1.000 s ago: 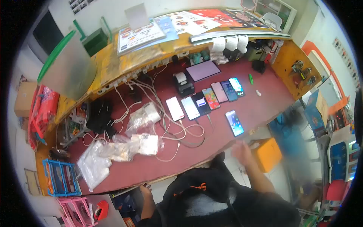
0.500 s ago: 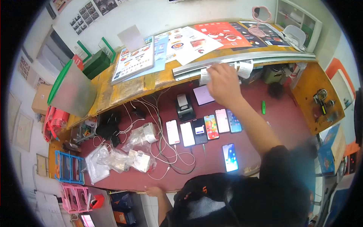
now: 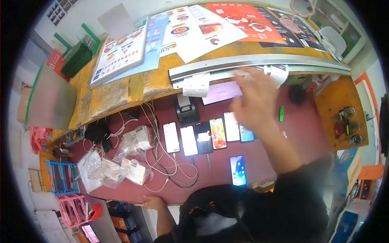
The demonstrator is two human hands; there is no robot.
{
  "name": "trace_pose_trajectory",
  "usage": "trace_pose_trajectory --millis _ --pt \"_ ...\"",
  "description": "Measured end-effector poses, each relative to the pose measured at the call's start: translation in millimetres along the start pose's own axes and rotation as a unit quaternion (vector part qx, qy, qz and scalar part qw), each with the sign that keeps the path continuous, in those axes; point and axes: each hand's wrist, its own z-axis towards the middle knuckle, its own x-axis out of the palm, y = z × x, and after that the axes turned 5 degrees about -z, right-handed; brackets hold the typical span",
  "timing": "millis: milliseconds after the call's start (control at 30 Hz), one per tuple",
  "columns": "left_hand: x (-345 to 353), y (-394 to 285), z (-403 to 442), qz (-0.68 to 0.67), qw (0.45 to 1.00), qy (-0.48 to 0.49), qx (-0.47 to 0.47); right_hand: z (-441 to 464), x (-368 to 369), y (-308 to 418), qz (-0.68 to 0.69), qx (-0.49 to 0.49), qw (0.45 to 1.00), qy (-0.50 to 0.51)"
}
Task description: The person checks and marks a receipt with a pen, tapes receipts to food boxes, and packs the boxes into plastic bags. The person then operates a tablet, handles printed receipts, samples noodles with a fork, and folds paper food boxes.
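Raised since earlier, right hand [image 3: 258,98], fingers spread, is nearer, between lengthwise-hanging receipts [image 3: 196,86]; left hand [image 3: 153,202], loosely open, at table's front edge [image 3: 129,196].

A pale wall [image 3: 90,16] rises behind the worn counter [image 3: 157,77].

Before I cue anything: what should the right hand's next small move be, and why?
Perhaps ease the right hand slowly towards the rightmost paper slip: that slip hangs at the metal rail close by, and blur leaves any present grip unclear, so going gently seems safer.
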Motion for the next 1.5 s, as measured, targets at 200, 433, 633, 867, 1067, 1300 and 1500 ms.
trace_pose_trajectory --millis 200,433,633,867,1067,1300,1500 --pt "-10.7 -14.8 -6.8 0.006 0.999 0.043 -0.017 -7.7 11.8 -31.4 -0.107 0.043 0.993 0.009" --pt "-16.1 -28.3 -7.2 0.051 0.996 0.055 -0.046 -0.2 9.9 -1.9 -0.048 0.000 0.996 0.081" --pt "-9.7 -21.1 -6.4 0.037 0.998 0.042 -0.035 -24.7 5.0 -75.5 -0.155 0.074 0.984 -0.040" --pt "-13.7 -26.2 -6.2 0.059 0.996 0.053 -0.044 -9.2 11.5 -45.9 -0.042 -0.037 0.998 0.038" --pt "-14.3 -24.5 -5.4 0.055 0.997 0.046 -0.042 -37.6 37.7 -36.3 -0.043 0.061 0.991 -0.111" --pt "-14.2 -30.5 -6.8 0.036 0.996 0.042 -0.068 -101.1 159.4 53.6 0.277 -0.026 0.923 0.266" --pt "-22.2 -41.3 -9.8 0.059 0.995 0.053 -0.067 -89.6 308.8 55.4 0.092 0.105 0.954 0.266"
